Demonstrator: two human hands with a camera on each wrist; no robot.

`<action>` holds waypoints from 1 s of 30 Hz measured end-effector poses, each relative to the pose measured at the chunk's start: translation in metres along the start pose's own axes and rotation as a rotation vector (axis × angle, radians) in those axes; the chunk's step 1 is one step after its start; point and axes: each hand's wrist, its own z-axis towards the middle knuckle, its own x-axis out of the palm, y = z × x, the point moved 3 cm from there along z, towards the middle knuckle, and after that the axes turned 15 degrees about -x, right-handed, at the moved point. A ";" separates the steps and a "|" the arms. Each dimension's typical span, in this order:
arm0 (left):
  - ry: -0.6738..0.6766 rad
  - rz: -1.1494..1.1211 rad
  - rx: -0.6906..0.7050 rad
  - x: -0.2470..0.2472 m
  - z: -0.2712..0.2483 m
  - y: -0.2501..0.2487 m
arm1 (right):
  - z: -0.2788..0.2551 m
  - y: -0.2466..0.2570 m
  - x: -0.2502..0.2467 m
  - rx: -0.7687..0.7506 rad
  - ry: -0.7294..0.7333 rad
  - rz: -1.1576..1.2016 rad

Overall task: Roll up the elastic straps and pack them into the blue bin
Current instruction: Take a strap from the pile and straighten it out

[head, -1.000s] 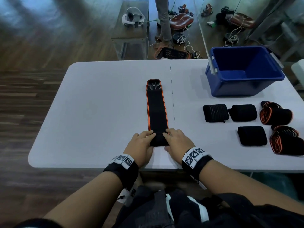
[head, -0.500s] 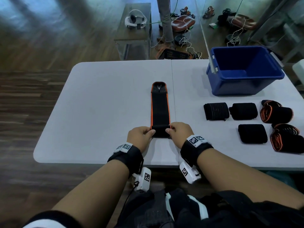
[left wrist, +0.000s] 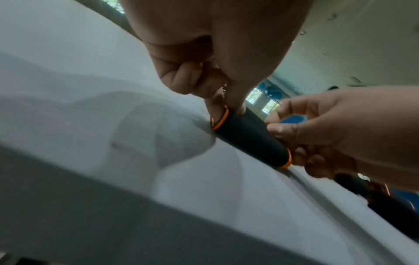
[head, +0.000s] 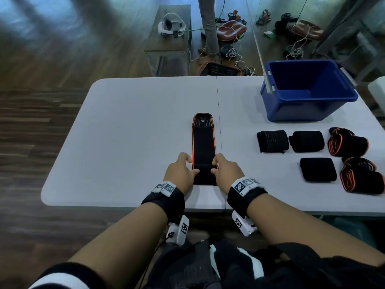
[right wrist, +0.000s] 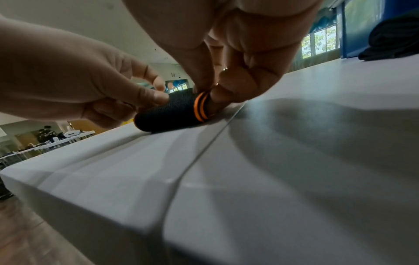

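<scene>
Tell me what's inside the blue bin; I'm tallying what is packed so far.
The blue bin shows only its bare blue floor and inner walls in the head view; no rolled straps are visible inside. Its near wall hides the front strip of the floor, so something low there can't be ruled out.

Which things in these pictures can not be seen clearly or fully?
- Blue bin: head view, its near wall hides part of the floor inside.
- Strap: head view, both hands cover the ends of the rolled part; how many turns are made is unclear.
- Rolled strap at far right: head view, cut off by the picture edge.
- Left hand fingertips: left wrist view, hidden behind the roll.
- Right hand: right wrist view, fingertips blurred.
</scene>
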 end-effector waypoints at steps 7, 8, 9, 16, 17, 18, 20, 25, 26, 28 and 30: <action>-0.040 0.201 0.187 0.006 -0.004 0.000 | -0.003 -0.002 0.002 -0.036 0.072 -0.119; -0.025 0.229 0.199 0.006 -0.004 0.002 | -0.005 -0.003 0.002 -0.042 0.086 -0.122; -0.006 0.252 0.209 0.006 -0.003 0.005 | -0.006 -0.004 0.002 -0.051 0.103 -0.129; 0.091 0.279 0.192 0.005 0.004 0.025 | -0.002 -0.010 -0.003 -0.081 0.232 -0.125; 0.084 0.235 0.182 0.005 0.005 0.023 | 0.000 -0.012 -0.004 -0.056 0.210 -0.065; 0.077 0.188 0.172 0.005 0.005 0.021 | 0.002 -0.014 -0.004 -0.037 0.184 0.007; 0.071 0.113 0.142 0.006 0.008 0.017 | 0.005 -0.016 -0.005 -0.020 0.141 0.119; 0.093 0.018 0.066 0.008 0.007 0.011 | 0.012 -0.018 -0.009 0.076 0.084 0.206; 0.098 0.002 0.042 0.008 0.007 0.010 | 0.013 -0.018 -0.009 0.090 0.083 0.199; 0.090 -0.010 0.017 0.009 0.007 0.010 | 0.016 -0.019 -0.008 0.114 0.080 0.172; 0.075 0.016 0.008 0.010 0.007 0.009 | 0.016 -0.019 -0.009 0.126 0.100 0.119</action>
